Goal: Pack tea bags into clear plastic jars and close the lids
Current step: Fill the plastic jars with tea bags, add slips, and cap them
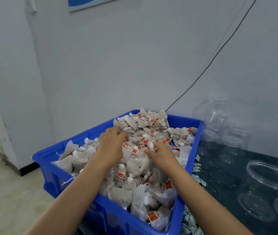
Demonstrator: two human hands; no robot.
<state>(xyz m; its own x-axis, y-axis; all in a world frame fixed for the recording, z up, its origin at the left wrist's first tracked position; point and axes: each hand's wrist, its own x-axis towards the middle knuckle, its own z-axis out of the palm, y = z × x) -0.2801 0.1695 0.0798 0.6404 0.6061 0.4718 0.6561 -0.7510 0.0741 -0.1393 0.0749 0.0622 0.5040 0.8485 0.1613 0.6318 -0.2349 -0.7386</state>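
Two hands in one blue crate (77, 192) of uncounted tea bags (135, 167): left hand (112, 146) blurred, grip unclear; right hand (162, 154) pinching bags; about seven clear jars (268, 184) on table (223, 180).

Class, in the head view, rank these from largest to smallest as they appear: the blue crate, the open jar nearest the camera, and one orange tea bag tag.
1. blue crate, by far the largest.
2. open jar; its nearness to the camera enlarges it beside the farther jars.
3. orange tag, the smallest.
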